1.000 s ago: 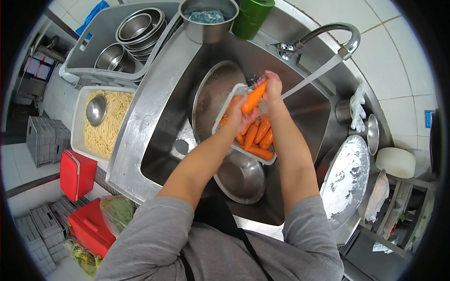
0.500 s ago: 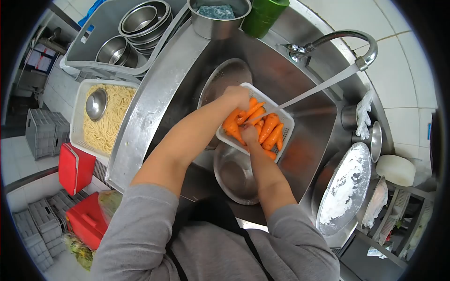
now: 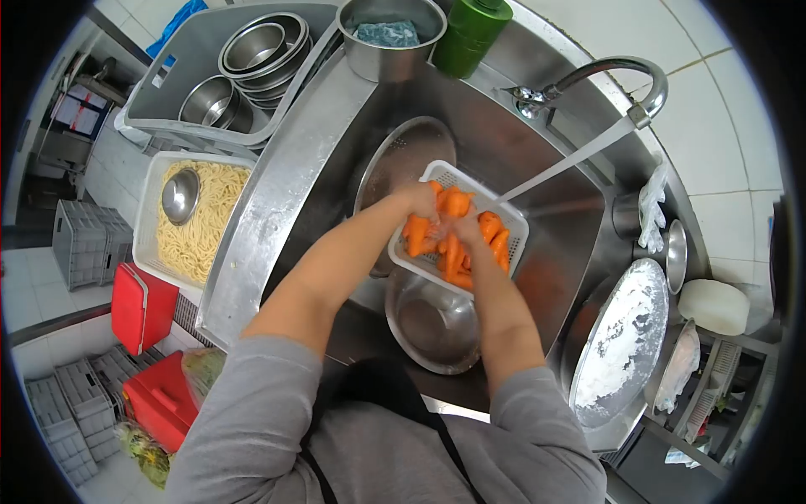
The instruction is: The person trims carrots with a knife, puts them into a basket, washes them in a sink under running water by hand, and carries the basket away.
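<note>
Orange carrots point(image 3: 453, 256) fill a white perforated basket point(image 3: 514, 220) in the steel sink point(image 3: 546, 277). My left hand point(image 3: 422, 202) reaches in at the basket's left side, its fingers down among the carrots and blurred. Close beside it, my right hand point(image 3: 463, 227) is also in the carrots, with its fingers mostly hidden. I cannot tell how tightly either hand grips them. A stream of water point(image 3: 562, 164) runs from the curved faucet point(image 3: 651, 92) to the basket's upper right. Under the basket show a steel bowl point(image 3: 432, 323) and a perforated steel colander point(image 3: 411, 155).
Left of the sink stand a tray of noodles point(image 3: 144, 227) with a small metal bowl on it, and a grey bin point(image 3: 159, 126) with steel bowls. A steel pot point(image 3: 390, 63) and green container point(image 3: 472, 38) line the back. At right sits a white-dusted pan point(image 3: 621, 336).
My hands have stirred the carrots, which lie differently in the basket. My right hand has moved up and to the right, closer to the stream. The view has shifted slightly.
</note>
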Motion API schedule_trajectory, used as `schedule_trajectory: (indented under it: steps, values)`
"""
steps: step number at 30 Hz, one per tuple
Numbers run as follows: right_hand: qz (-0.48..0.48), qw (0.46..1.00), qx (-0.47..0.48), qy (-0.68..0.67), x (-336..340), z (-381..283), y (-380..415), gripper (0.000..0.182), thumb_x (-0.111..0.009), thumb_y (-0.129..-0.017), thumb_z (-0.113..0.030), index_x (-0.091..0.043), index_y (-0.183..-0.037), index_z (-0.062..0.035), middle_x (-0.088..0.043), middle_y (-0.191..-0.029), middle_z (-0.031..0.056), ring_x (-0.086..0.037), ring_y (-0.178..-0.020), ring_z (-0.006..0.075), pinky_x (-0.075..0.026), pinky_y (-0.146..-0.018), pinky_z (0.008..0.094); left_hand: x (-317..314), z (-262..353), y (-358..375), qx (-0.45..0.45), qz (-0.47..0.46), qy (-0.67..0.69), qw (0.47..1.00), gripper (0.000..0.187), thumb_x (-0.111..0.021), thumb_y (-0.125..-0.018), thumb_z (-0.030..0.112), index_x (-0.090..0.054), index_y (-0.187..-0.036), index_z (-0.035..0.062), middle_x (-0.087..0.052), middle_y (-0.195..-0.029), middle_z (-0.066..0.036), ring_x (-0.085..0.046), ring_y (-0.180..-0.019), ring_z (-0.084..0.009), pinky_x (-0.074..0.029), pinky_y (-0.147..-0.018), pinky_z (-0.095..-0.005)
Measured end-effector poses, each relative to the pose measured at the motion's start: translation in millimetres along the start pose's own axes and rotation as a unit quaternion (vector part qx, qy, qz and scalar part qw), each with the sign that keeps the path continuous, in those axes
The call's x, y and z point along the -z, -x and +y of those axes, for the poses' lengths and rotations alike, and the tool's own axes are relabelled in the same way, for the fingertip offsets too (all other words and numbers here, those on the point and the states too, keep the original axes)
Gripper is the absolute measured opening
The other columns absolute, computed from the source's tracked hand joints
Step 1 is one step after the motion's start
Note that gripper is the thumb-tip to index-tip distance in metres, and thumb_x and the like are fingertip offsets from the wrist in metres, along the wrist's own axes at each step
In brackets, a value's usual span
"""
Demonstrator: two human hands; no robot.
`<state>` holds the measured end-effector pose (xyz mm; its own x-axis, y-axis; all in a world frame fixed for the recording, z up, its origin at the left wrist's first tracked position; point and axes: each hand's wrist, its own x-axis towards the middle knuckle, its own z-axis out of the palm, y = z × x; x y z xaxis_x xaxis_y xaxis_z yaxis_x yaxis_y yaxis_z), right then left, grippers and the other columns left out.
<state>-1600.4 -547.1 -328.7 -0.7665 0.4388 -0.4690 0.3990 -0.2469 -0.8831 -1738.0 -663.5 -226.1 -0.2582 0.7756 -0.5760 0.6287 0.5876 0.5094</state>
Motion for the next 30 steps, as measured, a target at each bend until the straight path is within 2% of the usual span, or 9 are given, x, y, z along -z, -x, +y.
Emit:
schedule_trajectory:
  steps: [2, 8, 13, 16, 19, 21, 25, 28, 30]
  values:
    - [0.024, 0.993, -0.104, 0.041, 1, -67, 23, 0.064, -0.064, -0.059, 0.003, -0.037, -0.116, -0.0058, -0.057, -0.074, 0.0074, -0.055, -0.054, 0.0153, -0.043, -0.040, 0.0264, -13, 12, -13, 0.006, 0.086, 0.134, 0.987, 0.057, -0.070, -0.059, 0.037, -0.054, -0.104, 0.0060, -0.058, -0.100, -0.015, -0.056, -0.090, -0.0267, -0.044, -0.076, -0.0344]
    - [-0.024, 0.986, -0.027, 0.166, -3, -90, 34, 0.038, -0.060, -0.066, -0.002, -0.044, -0.100, -0.0042, -0.054, -0.061, 0.0053, -0.052, -0.044, 0.0147, -0.039, -0.034, 0.0266, -30, 59, -50, 0.112, 0.316, 0.441, 0.833, 0.055, -0.071, -0.063, 0.027, -0.046, -0.105, 0.0011, -0.055, -0.100, -0.018, -0.054, -0.091, -0.0276, -0.044, -0.079, -0.0339]
    - [-0.081, 0.965, -0.051, -0.244, -16, -72, 91, 0.017, -0.059, -0.073, -0.008, -0.048, -0.086, -0.0064, -0.049, -0.057, 0.0017, -0.043, -0.037, 0.0129, -0.032, -0.033, 0.0240, -12, 74, -43, -0.020, 0.347, 0.585, 0.733, 0.047, -0.074, -0.058, 0.023, -0.050, -0.091, 0.0004, -0.059, -0.086, -0.015, -0.058, -0.077, -0.0218, -0.047, -0.067, -0.0310]
    - [-0.023, 0.970, -0.057, -0.234, -17, -52, 96, 0.017, -0.059, -0.077, -0.015, -0.049, -0.088, -0.0084, -0.049, -0.059, -0.0007, -0.039, -0.041, 0.0101, -0.030, -0.038, 0.0201, 6, 79, -39, -0.035, 0.429, 0.447, 0.784, 0.044, -0.075, -0.054, 0.025, -0.051, -0.086, 0.0055, -0.060, -0.075, -0.013, -0.059, -0.071, -0.0275, -0.047, -0.065, -0.0342]
    - [0.075, 0.987, 0.106, -0.092, -28, -56, 76, 0.022, -0.058, -0.078, -0.024, -0.051, -0.095, -0.0112, -0.053, -0.071, -0.0014, -0.046, -0.056, 0.0070, -0.035, -0.050, 0.0197, 8, 102, -17, -0.056, 0.306, 0.207, 0.928, 0.035, -0.063, -0.067, 0.025, -0.052, -0.093, 0.0048, -0.055, -0.096, -0.019, -0.056, -0.088, -0.0307, -0.044, -0.077, -0.0379]
    - [0.063, 0.989, 0.062, -0.120, -26, -55, 59, 0.025, -0.057, -0.079, -0.026, -0.051, -0.096, -0.0101, -0.055, -0.077, 0.0010, -0.049, -0.061, 0.0105, -0.038, -0.053, 0.0231, -4, 111, -24, -0.049, 0.189, 0.090, 0.977, 0.035, -0.053, -0.073, 0.025, -0.053, -0.102, 0.0063, -0.045, -0.115, -0.021, -0.051, -0.099, -0.0310, -0.040, -0.086, -0.0393]
    - [0.047, 0.985, -0.027, -0.165, 11, -35, 32, 0.031, -0.054, -0.079, -0.032, -0.051, -0.099, -0.0078, -0.058, -0.089, 0.0059, -0.055, -0.070, 0.0175, -0.043, -0.059, 0.0299, -19, 108, -28, 0.010, 0.237, 0.010, 0.971, 0.039, -0.053, -0.075, 0.028, -0.053, -0.107, 0.0064, -0.049, -0.114, -0.019, -0.049, -0.103, -0.0312, -0.039, -0.087, -0.0385]
    - [0.170, 0.910, 0.072, 0.372, 31, 36, 33, 0.045, -0.048, -0.080, -0.037, -0.045, -0.111, -0.0043, -0.054, -0.106, 0.0127, -0.056, -0.087, 0.0288, -0.044, -0.072, 0.0399, -17, 102, -32, -0.026, 0.212, 0.139, 0.967, 0.036, -0.055, -0.074, 0.028, -0.055, -0.101, 0.0045, -0.057, -0.101, -0.019, -0.053, -0.098, -0.0285, -0.041, -0.085, -0.0368]
    - [0.024, 0.811, -0.063, 0.580, 32, 98, 46, 0.050, -0.056, -0.077, -0.028, -0.039, -0.116, -0.0021, -0.055, -0.100, 0.0187, -0.054, -0.095, 0.0260, -0.043, -0.078, 0.0329, -19, 91, -39, -0.059, 0.172, 0.216, 0.959, 0.035, -0.056, -0.073, 0.029, -0.056, -0.099, 0.0045, -0.058, -0.096, -0.019, -0.055, -0.094, -0.0267, -0.042, -0.083, -0.0357]
